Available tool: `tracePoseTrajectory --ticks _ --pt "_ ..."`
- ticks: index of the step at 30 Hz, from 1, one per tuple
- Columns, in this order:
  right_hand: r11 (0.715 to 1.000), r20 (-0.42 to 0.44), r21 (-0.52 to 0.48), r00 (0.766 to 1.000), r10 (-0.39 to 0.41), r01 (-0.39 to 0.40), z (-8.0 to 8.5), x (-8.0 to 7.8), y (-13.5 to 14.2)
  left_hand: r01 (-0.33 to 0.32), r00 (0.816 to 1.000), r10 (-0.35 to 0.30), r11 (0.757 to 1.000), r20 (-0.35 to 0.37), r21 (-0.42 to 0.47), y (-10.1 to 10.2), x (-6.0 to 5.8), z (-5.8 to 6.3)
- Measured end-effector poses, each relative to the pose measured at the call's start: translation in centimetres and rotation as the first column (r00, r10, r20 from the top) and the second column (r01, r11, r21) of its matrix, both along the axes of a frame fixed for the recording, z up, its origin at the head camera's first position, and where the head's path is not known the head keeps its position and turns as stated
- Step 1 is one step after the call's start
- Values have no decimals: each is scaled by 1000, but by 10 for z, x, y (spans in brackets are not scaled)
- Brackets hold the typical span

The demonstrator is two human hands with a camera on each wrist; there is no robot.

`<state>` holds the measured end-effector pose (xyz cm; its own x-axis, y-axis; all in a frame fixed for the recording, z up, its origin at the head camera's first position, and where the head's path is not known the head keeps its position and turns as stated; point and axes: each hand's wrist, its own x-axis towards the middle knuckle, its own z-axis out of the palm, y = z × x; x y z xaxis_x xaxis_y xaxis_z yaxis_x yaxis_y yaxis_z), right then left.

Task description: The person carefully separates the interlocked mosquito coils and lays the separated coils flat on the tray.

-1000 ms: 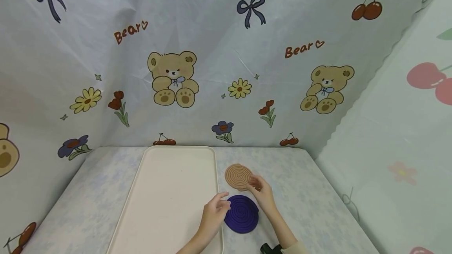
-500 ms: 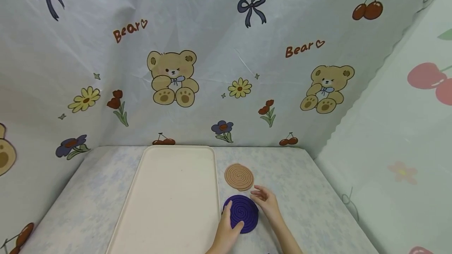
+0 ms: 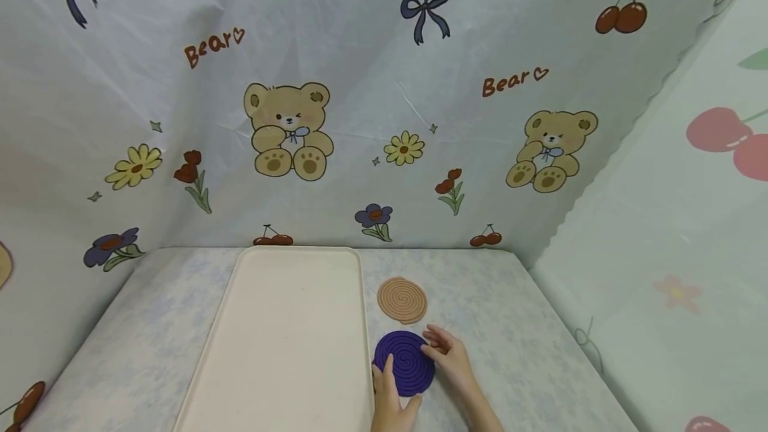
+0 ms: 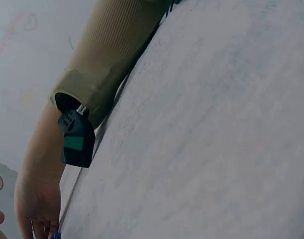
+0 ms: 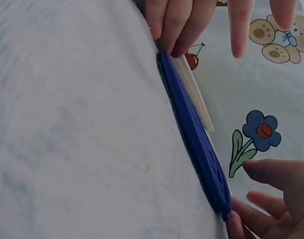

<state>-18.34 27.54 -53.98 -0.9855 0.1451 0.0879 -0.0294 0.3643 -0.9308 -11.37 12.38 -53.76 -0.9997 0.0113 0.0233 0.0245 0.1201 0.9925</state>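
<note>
Saw at far left a hanging (image 3: 210,105) printed with bears, bows and flowers, meeting the pale mottled table (image 3: 510,325). Found the long cream tray (image 3: 282,339) lying on that table. Then came to the left hand (image 3: 390,402), fingers spread and unclosed, index reaching over the blue coil (image 3: 413,367) in the head view, fingertips touching its left edge in the right wrist view. Placed that coil just right of the tray, between both hands; could not tell resting from slightly lifted. Noted the tan coil (image 3: 402,300) flat just beyond it, narrowly apart. Found the right hand (image 3: 454,362) at the blue coil's right edge, fingers loosely bent, touching rather than clasping. Saw in the left wrist view an olive sleeve (image 4: 87,82) with a dark device (image 4: 78,144) at its cuff. Noted, farthest right, a white cloth (image 3: 660,232) with pink cherries.
</note>
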Motion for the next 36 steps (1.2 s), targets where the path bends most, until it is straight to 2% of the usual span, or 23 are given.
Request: tracePoseTrajectory --ticks 4,10,14,17,23,28,32,36 --pt "1000 -4 -6 1000 6 -6 0 2 -3 -26 1000 26 999 9 31 -4 -2 2" --pt "1000 -38 4 999 -30 31 2 4 -2 -17 999 21 995 -43 94 -11 -10 4" --pt "999 -32 -47 999 -29 27 4 4 -2 -23 998 33 984 -51 179 -14 -15 7" --pt "994 -23 -107 1000 -12 9 5 5 -3 -50 998 58 971 -26 235 -17 -20 10" --pt "985 -5 -170 1000 -18 17 10 6 -6 -89 996 79 963 50 254 -29 -33 20" --pt "959 54 -280 998 -21 35 18 3 -13 -150 988 134 944 74 293 -45 -46 23" --pt "940 103 -338 995 -15 49 26 -1 -21 -177 984 171 933 47 314 -57 -55 23" --pt "914 109 -402 994 1 43 32 -7 -30 -193 980 200 926 12 324 -67 -64 24"
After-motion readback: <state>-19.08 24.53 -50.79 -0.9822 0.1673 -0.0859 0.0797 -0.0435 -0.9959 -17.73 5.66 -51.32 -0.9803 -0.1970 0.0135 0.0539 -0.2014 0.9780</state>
